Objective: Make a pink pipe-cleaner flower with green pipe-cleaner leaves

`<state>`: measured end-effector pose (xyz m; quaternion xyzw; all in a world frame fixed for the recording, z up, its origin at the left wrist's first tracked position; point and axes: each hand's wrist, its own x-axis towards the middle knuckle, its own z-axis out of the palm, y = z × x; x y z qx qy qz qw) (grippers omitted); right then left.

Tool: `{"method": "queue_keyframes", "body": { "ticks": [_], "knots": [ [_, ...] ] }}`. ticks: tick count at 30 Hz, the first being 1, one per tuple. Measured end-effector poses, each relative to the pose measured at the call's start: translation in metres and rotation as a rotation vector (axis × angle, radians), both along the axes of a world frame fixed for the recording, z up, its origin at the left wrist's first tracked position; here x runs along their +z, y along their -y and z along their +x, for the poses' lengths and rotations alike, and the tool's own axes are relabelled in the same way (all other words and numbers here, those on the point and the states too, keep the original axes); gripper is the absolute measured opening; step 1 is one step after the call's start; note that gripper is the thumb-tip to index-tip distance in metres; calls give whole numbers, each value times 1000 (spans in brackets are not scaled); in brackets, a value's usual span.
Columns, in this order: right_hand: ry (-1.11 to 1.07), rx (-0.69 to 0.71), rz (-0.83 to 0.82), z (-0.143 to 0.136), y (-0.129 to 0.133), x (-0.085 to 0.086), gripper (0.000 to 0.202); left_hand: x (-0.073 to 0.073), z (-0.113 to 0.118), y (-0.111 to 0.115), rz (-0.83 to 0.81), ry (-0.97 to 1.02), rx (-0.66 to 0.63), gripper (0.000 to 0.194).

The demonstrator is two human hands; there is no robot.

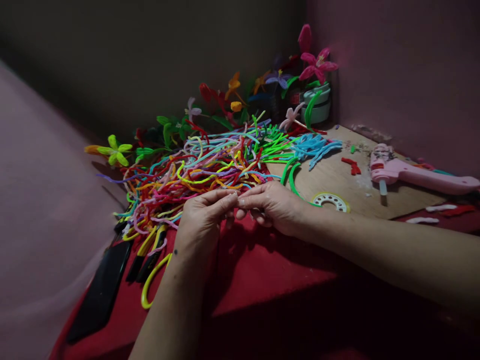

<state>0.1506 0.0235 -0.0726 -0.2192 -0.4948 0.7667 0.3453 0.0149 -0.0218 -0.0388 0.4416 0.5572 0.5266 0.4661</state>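
My left hand (206,212) and my right hand (275,205) meet fingertip to fingertip over the red cloth (255,280). Both have thumb and index finger pinched together. Between the tips is something too small to make out, only a pale speck. Just behind them lies a tangled heap of pipe cleaners (195,175) in many colours. A curved green pipe cleaner (294,182) runs close behind my right hand, near a white and yellow tape roll (330,202).
A pink glue gun (423,175) rests on a wooden board (300,180) at right. Pipe-cleaner flowers (114,150) line the wall, one beside a pale green container (318,105). Yellow-and-black pliers (144,250), a yellow loop handle (146,290) and a flat black object (101,292) lie left.
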Motion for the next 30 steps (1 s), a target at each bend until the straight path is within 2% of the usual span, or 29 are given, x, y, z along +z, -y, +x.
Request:
{"method": "queue_keyframes", "body": {
  "ticks": [14,19,23,25,30],
  "knots": [
    [4,24,-36,0,0,3,9,-3,1,0,20,82,-66,13],
    [-40,81,-120,2,-1,5,13,-2,-3,-1,-79,223,-148,20],
    [-60,177,-173,2,-4,4,10,-1,-6,-3,-153,291,-226,18],
    [-55,203,-166,2,-6,3,9,-2,-7,-3,-169,295,-223,16],
    [3,242,-117,3,-5,3,10,-2,-5,-3,-134,282,-114,13]
  ]
}}
